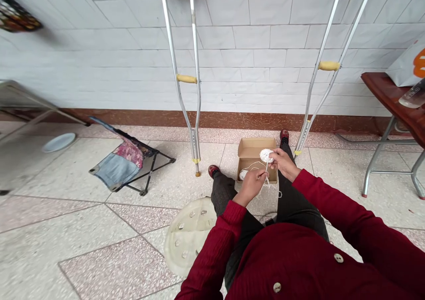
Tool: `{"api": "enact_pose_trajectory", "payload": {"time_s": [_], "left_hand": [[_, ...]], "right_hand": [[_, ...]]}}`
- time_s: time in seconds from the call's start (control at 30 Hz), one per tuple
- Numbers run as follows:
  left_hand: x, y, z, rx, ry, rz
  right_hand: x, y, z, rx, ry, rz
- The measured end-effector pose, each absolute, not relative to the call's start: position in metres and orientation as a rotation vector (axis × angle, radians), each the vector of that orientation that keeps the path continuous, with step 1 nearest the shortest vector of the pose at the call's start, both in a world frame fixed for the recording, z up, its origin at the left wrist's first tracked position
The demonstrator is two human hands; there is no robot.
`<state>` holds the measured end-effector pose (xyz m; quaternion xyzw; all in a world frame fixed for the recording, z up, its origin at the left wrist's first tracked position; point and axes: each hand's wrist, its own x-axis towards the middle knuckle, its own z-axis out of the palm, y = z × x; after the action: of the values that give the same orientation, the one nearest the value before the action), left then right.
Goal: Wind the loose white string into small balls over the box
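White wall tiles [252,39] fill the upper half of the frame above a speckled stone floor [66,229], and two metal crutches lean on them, one at upper centre [186,78] and one at upper right [328,65]. A folding stool [122,163] with patchwork cloth stands at centre left, and a brown tabletop [381,90] at the right edge carries a white bag [405,65]. Between the seated person's outstretched legs, an open cardboard box [254,148] rests on the floor with a small ball of white yarn [243,174] in its near left corner. Both hands hover just above the box, at centre frame. The right hand [283,163] is curled, with its fingertips closed on a white crocheted round [265,155], held over the box's right side. The left hand [250,186], just below and left of it, is closed in a pinch on a thin pale strand [266,167] that runs up to the round; whether this is a hook or yarn cannot be told. Loose yarn [272,188] dangles beneath the hands. A pale round disc [186,238] lies on the floor at lower centre.
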<state>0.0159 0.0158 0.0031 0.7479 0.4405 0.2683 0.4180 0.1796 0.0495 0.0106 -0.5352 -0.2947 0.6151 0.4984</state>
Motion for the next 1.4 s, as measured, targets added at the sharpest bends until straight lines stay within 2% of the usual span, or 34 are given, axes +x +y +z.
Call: {"api": "enact_pose_trajectory", "payload": {"time_s": [0.3, 0.47, 0.7, 0.97, 1.17, 1.3, 1.4], "left_hand": [[0.003, 0.012, 0.004, 1.325, 0.9, 0.717], [0.004, 0.015, 0.007, 1.188, 0.9, 0.773], [-0.008, 0.01, -0.01, 1.399, 0.982, 0.615], [-0.066, 0.011, -0.022, 1.236, 1.148, 0.839], [-0.109, 0.041, -0.049, 1.245, 1.408, 0.802], [-0.089, 0.062, -0.047, 1.538, 1.512, 0.808], [-0.048, 0.066, -0.024, 1.741, 1.448, 0.823]], "right_hand": [[0.194, 0.043, 0.02, -1.188, -0.634, 1.649], [0.196, 0.055, 0.031, -1.063, -0.515, 1.63], [0.213, 0.074, 0.04, -1.055, -0.481, 1.462], [0.279, 0.093, 0.052, -1.071, -0.336, 1.108], [0.3, 0.08, 0.075, -1.055, -0.442, 0.986], [0.284, 0.076, 0.099, -1.053, -0.602, 0.942], [0.26, 0.075, 0.108, -1.089, -0.731, 1.004]]}}
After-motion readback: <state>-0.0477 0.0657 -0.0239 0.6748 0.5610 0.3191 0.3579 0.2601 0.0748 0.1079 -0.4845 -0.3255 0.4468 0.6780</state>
